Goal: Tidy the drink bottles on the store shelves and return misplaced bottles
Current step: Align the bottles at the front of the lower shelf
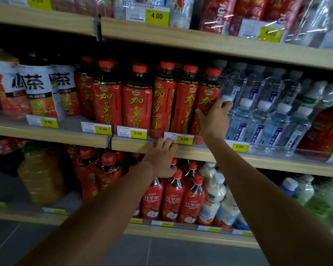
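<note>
A row of red herbal tea bottles [137, 104] with red caps stands on the middle shelf [200, 152]. My right hand [215, 118] wraps around the rightmost red tea bottle [208, 89], thumb on its left side and fingers on its right, next to the small clear water bottles [258, 121]. My left hand [161, 160] rests on the wooden front edge of the middle shelf, fingers laid over a price tag and holding nothing. One more red tea bottle [325, 129] stands at the far right, beyond the water.
Orange tea drink bottles [40, 93] fill the shelf's left end. Below stand red apple drink bottles [173, 198], milky white bottles [213, 196] and a large yellow juice jug [40, 175]. The top shelf holds wrapped multipacks [248, 10]. Grey floor tiles lie underneath.
</note>
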Demonstrator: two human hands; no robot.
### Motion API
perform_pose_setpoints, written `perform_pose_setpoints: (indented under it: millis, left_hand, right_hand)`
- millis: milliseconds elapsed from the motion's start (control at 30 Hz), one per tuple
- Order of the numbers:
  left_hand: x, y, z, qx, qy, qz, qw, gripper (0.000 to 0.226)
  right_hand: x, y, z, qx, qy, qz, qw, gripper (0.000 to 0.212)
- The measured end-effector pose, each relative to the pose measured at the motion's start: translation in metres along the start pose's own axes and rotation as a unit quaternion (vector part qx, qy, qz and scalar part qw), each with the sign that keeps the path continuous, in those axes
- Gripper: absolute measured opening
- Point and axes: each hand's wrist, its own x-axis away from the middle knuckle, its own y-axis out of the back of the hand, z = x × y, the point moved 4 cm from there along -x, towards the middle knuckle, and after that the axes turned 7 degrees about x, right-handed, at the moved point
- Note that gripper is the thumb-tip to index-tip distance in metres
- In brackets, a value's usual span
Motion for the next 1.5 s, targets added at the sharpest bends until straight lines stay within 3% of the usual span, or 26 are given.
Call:
perform_pose_setpoints:
  millis: [267, 467, 667, 800, 933, 1167, 1367, 1500]
  left_hand:
    - [-0.002, 0.007, -0.005, 0.013, 0.012, 0.045, 0.999, 0.07]
    - [-0.004, 0.014, -0.01, -0.025, 0.011, 0.086, 0.996, 0.076]
    - [-0.01, 0.009, -0.021, -0.03, 0.012, 0.029, 0.999, 0.07]
    - [-0.016, 0.012, -0.047, -0.124, 0.051, 0.01, 0.991, 0.067]
    - [-0.042, 0.012, -0.115, -0.058, -0.005, -0.061, 0.996, 0.057]
    - [-0.111, -0.013, -0.259, -0.025, -0.141, -0.055, 0.988, 0.059]
    - [-0.145, -0.038, -0.323, -0.096, -0.124, -0.024, 0.987, 0.074]
    - [-0.158, -0.044, -0.329, -0.152, -0.141, -0.024, 0.978, 0.08]
  right_hand:
    - [0.015, 0.007, -0.007, 0.059, 0.068, 0.046, 0.995, 0.047]
    - [0.043, 0.021, -0.015, 0.152, 0.163, 0.088, 0.971, 0.034]
    - [0.055, 0.032, -0.05, 0.2, 0.173, 0.109, 0.958, 0.037]
    - [0.049, 0.048, -0.097, 0.216, 0.161, 0.109, 0.957, 0.035]
    - [0.039, 0.064, -0.159, 0.217, 0.125, 0.085, 0.964, 0.029]
    - [0.012, 0.111, -0.281, 0.217, 0.044, 0.05, 0.974, 0.03]
    - [-0.018, 0.139, -0.357, 0.205, -0.033, 0.009, 0.978, 0.036]
    - [-0.043, 0.143, -0.375, 0.134, -0.064, -0.031, 0.988, 0.05]
